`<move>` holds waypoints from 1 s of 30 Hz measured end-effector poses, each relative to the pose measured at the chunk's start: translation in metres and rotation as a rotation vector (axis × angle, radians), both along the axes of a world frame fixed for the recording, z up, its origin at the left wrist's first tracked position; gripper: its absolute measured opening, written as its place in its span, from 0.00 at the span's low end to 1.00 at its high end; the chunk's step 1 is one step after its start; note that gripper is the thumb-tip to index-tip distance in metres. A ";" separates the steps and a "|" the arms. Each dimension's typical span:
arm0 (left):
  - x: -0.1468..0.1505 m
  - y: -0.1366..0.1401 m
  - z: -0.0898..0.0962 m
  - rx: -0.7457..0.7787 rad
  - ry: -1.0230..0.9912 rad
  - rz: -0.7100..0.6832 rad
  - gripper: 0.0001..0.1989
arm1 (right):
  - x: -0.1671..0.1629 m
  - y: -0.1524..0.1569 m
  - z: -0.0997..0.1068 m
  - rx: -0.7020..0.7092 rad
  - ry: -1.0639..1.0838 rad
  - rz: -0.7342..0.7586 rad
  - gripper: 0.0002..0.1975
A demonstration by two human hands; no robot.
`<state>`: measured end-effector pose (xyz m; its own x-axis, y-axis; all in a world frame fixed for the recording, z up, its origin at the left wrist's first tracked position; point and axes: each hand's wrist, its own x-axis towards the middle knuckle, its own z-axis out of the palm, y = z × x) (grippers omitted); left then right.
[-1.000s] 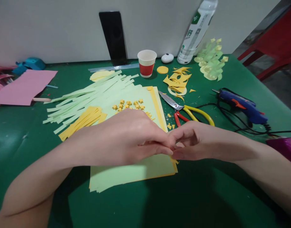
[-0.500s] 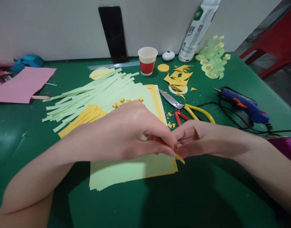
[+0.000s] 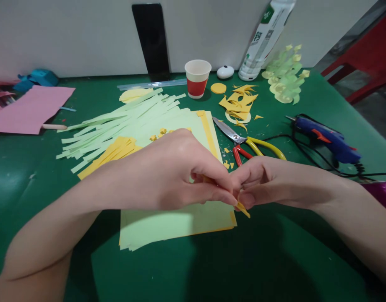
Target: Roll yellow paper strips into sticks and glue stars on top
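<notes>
My left hand (image 3: 193, 176) and my right hand (image 3: 256, 182) meet fingertip to fingertip above the front right of a stack of light green paper (image 3: 177, 228). Both are closed in a pinch on one narrow yellow paper strip (image 3: 243, 209); its end sticks out below the fingertips, and the part between the fingers is mostly hidden. Small folded yellow paper pieces (image 3: 162, 132) lie on the stack, partly behind my left hand. A fan of yellow strips (image 3: 114, 153) lies beyond my left forearm, next to many pale green strips (image 3: 117, 119).
Scissors (image 3: 232, 134) with red and yellow handles lie behind my right hand. Farther right is a blue glue gun (image 3: 328, 138) with its cord. Along the back stand a paper cup (image 3: 197, 79), a phone (image 3: 151, 42), a leaning bottle (image 3: 262, 42) and paper flowers (image 3: 284, 77). Pink paper (image 3: 32, 109) lies left.
Both hands stay pinched together on the strip, with only a slight shift of the fingers. The strip's free end sits a little farther right and shows a bit more. The view has tilted slightly.
</notes>
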<state>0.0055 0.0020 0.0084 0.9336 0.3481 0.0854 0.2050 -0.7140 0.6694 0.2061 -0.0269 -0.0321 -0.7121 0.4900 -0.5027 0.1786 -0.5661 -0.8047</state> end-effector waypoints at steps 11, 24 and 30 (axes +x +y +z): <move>0.002 0.001 -0.002 0.017 0.003 -0.013 0.08 | 0.000 -0.001 0.000 -0.020 -0.009 0.037 0.08; 0.002 -0.001 -0.005 0.027 0.035 -0.017 0.11 | -0.002 0.000 0.001 -0.022 -0.055 0.065 0.07; 0.003 0.000 -0.008 0.011 0.045 0.000 0.11 | -0.005 -0.002 0.004 0.106 -0.123 0.045 0.09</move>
